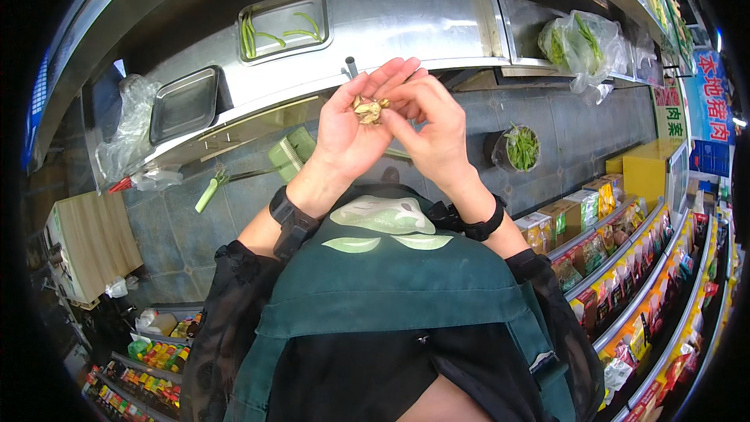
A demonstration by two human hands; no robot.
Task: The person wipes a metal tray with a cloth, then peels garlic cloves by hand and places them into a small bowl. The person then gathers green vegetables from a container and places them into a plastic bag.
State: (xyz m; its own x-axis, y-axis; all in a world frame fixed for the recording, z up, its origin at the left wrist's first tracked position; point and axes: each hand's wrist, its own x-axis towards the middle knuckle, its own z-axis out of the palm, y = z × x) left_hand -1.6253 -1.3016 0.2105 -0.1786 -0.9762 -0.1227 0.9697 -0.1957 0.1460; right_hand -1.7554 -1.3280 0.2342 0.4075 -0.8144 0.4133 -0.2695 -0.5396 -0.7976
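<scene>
My left hand (345,140) is palm up and cupped around several small golden-brown pieces (368,111) with wrinkled surfaces. They could be shelled nuts or dried pods; I cannot tell which. From the other side my right hand (430,123) curls over the same palm. Its thumb and index finger close on one piece at the pile's edge. Both hands are held in front of my green apron (398,287). Just beyond the fingers runs the front edge of a metal counter (410,29).
A metal tray (285,26) with several green beans and a dark tray (184,105) stand on the counter. Plastic-bagged greens (577,47) lie at the right. On the floor are a green dustpan (293,152) and a bucket of greens (521,147). Shelves of packaged goods (621,275) stand at right.
</scene>
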